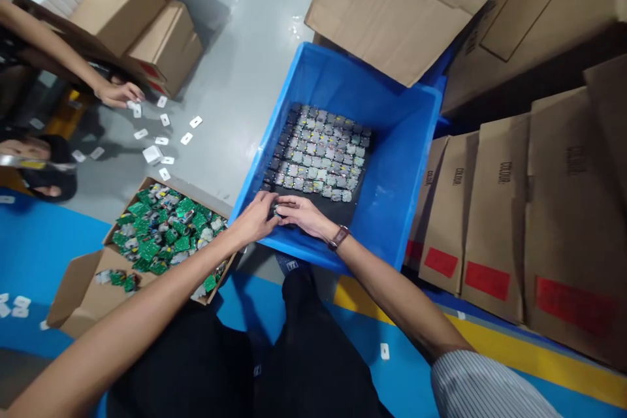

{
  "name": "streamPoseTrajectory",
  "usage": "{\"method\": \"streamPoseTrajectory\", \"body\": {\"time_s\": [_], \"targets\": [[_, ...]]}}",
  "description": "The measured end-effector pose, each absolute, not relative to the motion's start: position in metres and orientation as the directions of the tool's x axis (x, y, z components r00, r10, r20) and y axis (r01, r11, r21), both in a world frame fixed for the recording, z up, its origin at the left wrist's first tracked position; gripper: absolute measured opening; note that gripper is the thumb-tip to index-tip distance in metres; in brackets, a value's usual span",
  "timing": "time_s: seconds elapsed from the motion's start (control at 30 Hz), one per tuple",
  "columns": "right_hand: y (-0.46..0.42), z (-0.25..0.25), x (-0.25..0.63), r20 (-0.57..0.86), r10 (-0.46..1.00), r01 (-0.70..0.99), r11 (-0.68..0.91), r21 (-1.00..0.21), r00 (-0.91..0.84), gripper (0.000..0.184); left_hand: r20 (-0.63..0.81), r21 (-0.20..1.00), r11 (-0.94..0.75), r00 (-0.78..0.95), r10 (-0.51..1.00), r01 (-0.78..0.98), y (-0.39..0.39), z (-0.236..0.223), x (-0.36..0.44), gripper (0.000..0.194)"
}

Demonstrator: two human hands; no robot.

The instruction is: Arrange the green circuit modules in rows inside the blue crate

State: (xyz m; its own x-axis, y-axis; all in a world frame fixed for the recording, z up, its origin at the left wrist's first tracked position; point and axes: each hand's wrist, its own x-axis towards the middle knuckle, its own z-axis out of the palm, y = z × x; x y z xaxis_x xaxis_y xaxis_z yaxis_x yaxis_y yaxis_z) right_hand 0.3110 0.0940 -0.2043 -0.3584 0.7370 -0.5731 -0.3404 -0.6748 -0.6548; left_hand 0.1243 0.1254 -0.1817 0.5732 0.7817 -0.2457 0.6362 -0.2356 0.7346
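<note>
One small part [275, 210], pinched between your left hand [257, 217] and right hand [304, 215], is over the near-left corner of the blue bin [398, 166], near rows of boards [318, 151]; you're likely positioning it, which calls for gentle alignment.

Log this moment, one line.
left hand: on small part; right hand: at same part; blue bin: grey parts in rows; carton: loose green boards

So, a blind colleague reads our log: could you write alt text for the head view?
A person's left hand and right hand meet over a blue bin, seemingly holding a small part near neat rows of electronic modules. An open cardboard box of jumbled green boards sits to the left.
</note>
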Motion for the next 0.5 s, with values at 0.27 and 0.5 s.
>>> {"method": "streamPoseTrajectory", "body": {"time_s": [0.27, 0.5], "targets": [[0.098, -0.266, 0.312, -0.634, 0.756, 0.042, -0.637, -0.770, -0.161, 0.023, -0.050, 0.921, -0.182, 0.569, 0.821, 0.344, 0.121, -0.144, 0.114, 0.028], [0.092, -0.291, 0.337, -0.379, 0.910, 0.767, -0.121, -0.630, -0.168, 0.033, -0.100, 0.923, -0.038, 0.332, 0.938, 0.384, 0.136, -0.105, 0.071, 0.031]]}}
